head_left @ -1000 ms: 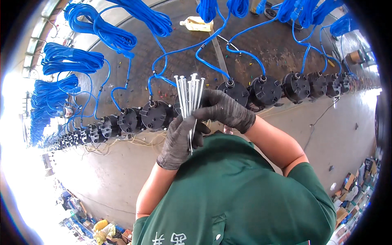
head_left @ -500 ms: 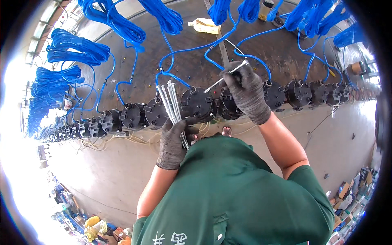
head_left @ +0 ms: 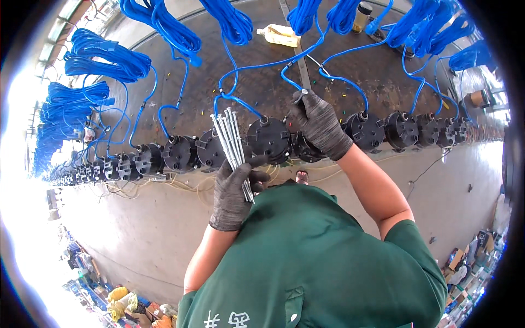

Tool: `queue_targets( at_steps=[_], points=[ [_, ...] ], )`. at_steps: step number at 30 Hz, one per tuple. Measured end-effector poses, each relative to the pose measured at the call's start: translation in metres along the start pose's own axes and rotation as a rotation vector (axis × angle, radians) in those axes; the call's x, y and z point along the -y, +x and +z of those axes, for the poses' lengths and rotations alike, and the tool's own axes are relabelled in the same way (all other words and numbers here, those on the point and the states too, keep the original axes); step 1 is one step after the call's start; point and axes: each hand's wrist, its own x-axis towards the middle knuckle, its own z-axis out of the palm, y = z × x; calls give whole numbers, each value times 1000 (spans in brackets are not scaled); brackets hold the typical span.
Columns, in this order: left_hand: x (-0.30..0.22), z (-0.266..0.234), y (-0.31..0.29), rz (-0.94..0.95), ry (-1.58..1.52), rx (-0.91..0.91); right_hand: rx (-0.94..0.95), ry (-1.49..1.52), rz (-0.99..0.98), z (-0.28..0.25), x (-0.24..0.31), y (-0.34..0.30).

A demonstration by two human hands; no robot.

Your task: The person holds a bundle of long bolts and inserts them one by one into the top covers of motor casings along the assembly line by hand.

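My left hand (head_left: 232,194), in a grey knit glove, is wrapped round a bundle of long silver bolts (head_left: 228,134) that fan upward. Gloved the same way, my right hand (head_left: 325,127) pinches a single long bolt (head_left: 304,92) over the near edge of the bench. The head of that bolt shows above my fingers, while most of its shank is hidden. Below my right hand is a black round housing (head_left: 309,148), partly covered by the hand. Another black round housing (head_left: 268,138) sits between my two hands, with a blue cable running from it.
More black housings (head_left: 179,154) line the bench edge on both sides. Coiled blue cables (head_left: 232,24) lie across the dark bench top (head_left: 191,93). A plastic bottle (head_left: 279,35) rests on its side near a metal strip. Boxes and bags (head_left: 128,306) are piled on the floor behind.
My right hand has moved slightly down and left and turned its bolt from a slanting, fully visible pose to more upright. My left hand keeps its bundle almost still. The view has shifted slightly.
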Motion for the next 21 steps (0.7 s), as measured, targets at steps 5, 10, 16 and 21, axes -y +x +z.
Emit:
queue_targets(
  at_steps=[5,10,16,21],
  points=[
    [-4,-4,0,17,6,51,51,-54,-30,3,8,5],
    [-8,-2,2,30,17,107,235,-287,-107,11,1,14],
    [-14,8,0,26,144,148,25,316,175,0,29,-10],
    [-11,11,6,-22,212,245,376,1135,477,5,69,-8]
  ],
)
